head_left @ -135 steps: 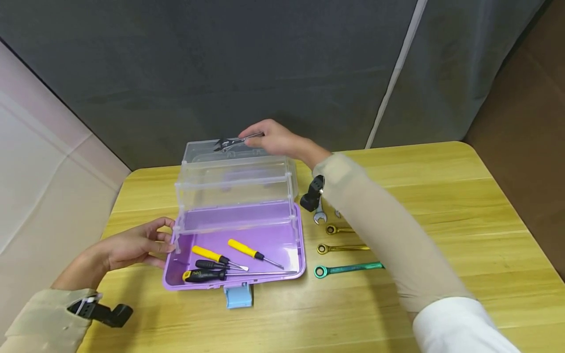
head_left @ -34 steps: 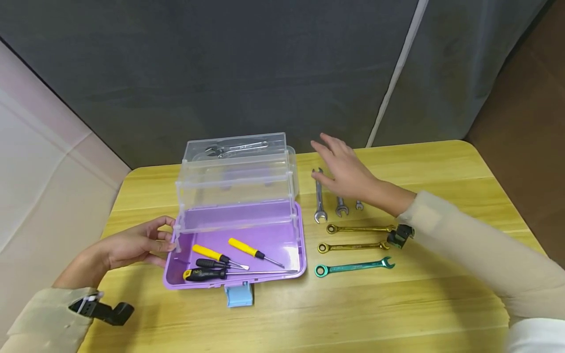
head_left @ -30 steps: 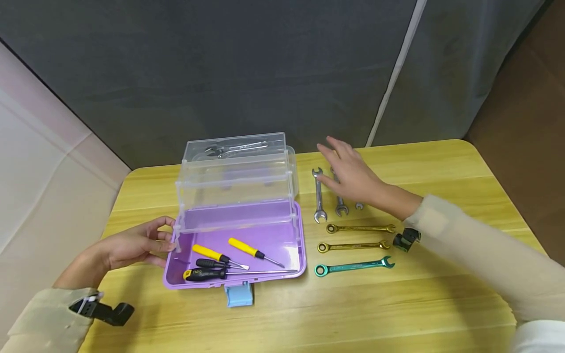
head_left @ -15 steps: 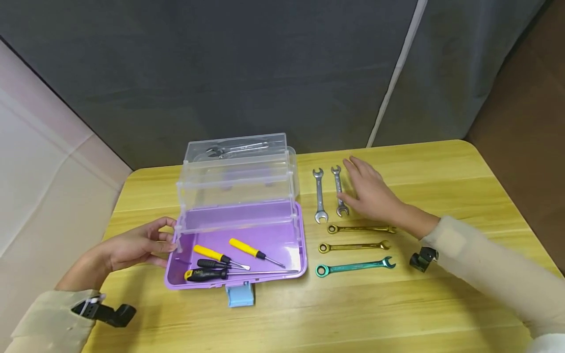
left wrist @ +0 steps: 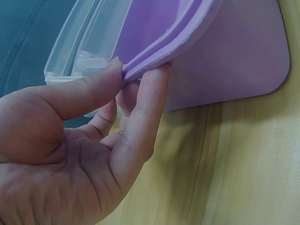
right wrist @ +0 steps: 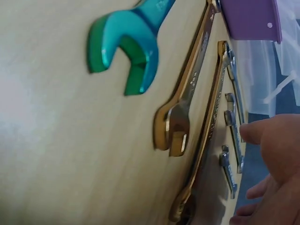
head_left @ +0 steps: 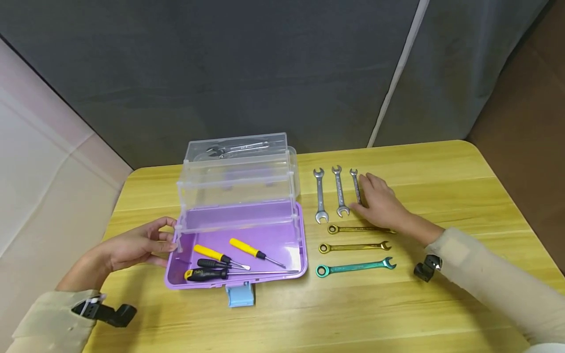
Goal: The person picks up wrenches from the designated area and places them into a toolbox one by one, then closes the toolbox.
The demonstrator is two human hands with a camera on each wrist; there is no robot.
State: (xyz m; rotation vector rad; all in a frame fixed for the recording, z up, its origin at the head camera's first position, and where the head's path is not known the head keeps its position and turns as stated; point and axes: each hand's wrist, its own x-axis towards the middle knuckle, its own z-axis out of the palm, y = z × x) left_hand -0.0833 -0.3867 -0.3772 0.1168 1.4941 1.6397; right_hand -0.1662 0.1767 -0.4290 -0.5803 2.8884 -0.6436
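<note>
My left hand [head_left: 132, 245] pinches the left rim of a purple toolbox [head_left: 303, 255] between thumb and fingers; the left wrist view shows the thumb [left wrist: 93, 89] on the rim. My right hand [head_left: 381, 203] is beside the smallest silver open-end wrench [head_left: 356, 186], its fingers reaching just past the wrench's right side. In the right wrist view, thumb and fingers are spread apart with nothing between them. Two larger silver open-end wrenches, a middle one [head_left: 339, 191] and a left one [head_left: 320, 196], lie to its left. An adjustable wrench [head_left: 216, 151] lies in the toolbox's clear top tray.
Two gold ratchet wrenches, one nearer [head_left: 353, 247] and one farther [head_left: 353, 229], lie below the silver ones, with a green ratchet wrench [head_left: 357, 267] nearest. Several screwdrivers, two with yellow handles [head_left: 243, 246], lie in the purple base. A blue latch [head_left: 240, 295] hangs at its front.
My right hand has let go of the adjustable wrench in the top tray. It has moved right and toward me, past the silver wrenches to the smallest. My left hand stays put.
</note>
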